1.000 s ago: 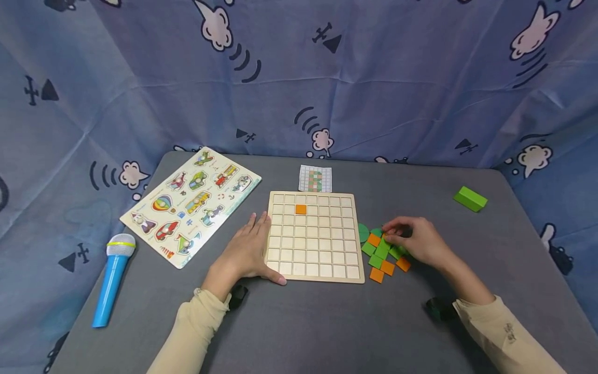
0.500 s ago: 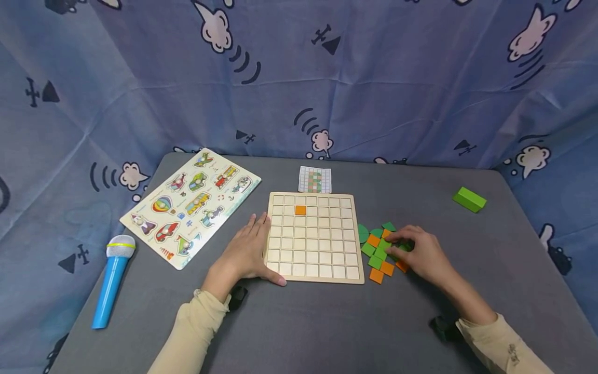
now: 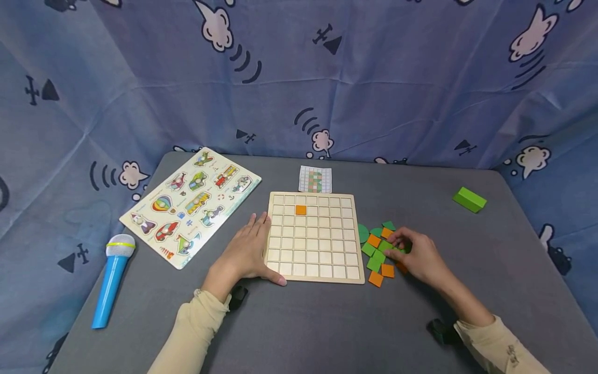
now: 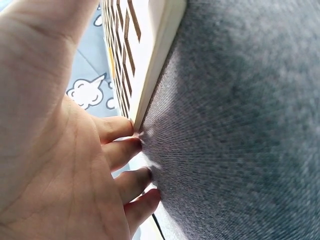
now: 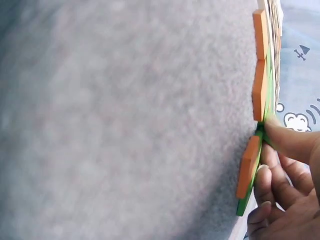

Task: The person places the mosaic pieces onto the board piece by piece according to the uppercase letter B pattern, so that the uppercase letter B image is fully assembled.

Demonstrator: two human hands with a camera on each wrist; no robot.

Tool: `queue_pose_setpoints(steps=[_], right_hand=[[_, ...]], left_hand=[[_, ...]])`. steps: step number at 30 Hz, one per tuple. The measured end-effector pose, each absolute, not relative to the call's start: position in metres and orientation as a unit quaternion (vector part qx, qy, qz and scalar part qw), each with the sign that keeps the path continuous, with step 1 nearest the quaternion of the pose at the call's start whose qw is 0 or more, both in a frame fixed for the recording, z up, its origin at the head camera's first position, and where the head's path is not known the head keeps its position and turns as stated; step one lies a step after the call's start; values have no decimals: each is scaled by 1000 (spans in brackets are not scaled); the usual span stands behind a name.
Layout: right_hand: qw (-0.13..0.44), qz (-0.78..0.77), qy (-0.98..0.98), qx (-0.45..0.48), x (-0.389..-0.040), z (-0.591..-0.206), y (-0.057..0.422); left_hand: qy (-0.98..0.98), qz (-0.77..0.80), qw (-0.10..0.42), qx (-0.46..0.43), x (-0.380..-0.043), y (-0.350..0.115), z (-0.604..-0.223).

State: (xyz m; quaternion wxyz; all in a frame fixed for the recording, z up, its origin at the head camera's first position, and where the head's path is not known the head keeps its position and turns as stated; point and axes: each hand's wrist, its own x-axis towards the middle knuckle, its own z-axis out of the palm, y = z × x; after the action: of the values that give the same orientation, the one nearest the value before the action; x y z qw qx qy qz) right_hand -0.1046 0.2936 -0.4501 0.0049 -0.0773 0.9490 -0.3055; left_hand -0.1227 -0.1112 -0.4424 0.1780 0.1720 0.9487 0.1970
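Observation:
In the head view, a wooden grid board [image 3: 313, 278] lies on the grey table, one orange square tile [image 3: 301, 210] in its upper part. My left hand [image 3: 245, 252] rests along the board's left side, fingers extended and thumb at the front corner; its fingertips [image 4: 132, 145] meet the cloth beside the board's edge. Right of the board, my right hand [image 3: 420, 254] reaches into a pile of green and orange tiles. Thumb and bent index finger pinch a green square tile [image 3: 385, 245]. Loose orange tiles [image 5: 259, 90] lie close to the thumb in the right wrist view. The palm hides part of the pile.
A small pattern card [image 3: 315, 179] lies behind the board. To the left are a picture puzzle board [image 3: 187, 208] and a blue toy microphone [image 3: 112, 285]. A green block [image 3: 469, 199] sits at the far right. A patterned curtain [image 3: 299, 78] hangs behind the table.
My right hand has come slightly down and toward me across the pile, uncovering tiles at its back. A few front tiles have shifted a little. The left hand and board stay put.

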Motion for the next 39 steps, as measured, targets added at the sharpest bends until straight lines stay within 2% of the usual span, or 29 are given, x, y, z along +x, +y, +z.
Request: queue_pose_setpoints(steps=[8, 11, 25, 39], right_hand=[[-82, -326, 939, -74, -110, -450, 277], [-97, -346, 931, -66, -115, -449, 266], [-25, -411, 910, -56, -153, -454, 205], [13, -447, 894, -34, -186, -451, 165]], left_hand=[[948, 199, 184, 169, -123, -111, -444], [948, 198, 182, 168, -123, -111, -444], [950, 194, 182, 165, -124, -111, -443], [949, 191, 187, 166, -125, -111, -443]])
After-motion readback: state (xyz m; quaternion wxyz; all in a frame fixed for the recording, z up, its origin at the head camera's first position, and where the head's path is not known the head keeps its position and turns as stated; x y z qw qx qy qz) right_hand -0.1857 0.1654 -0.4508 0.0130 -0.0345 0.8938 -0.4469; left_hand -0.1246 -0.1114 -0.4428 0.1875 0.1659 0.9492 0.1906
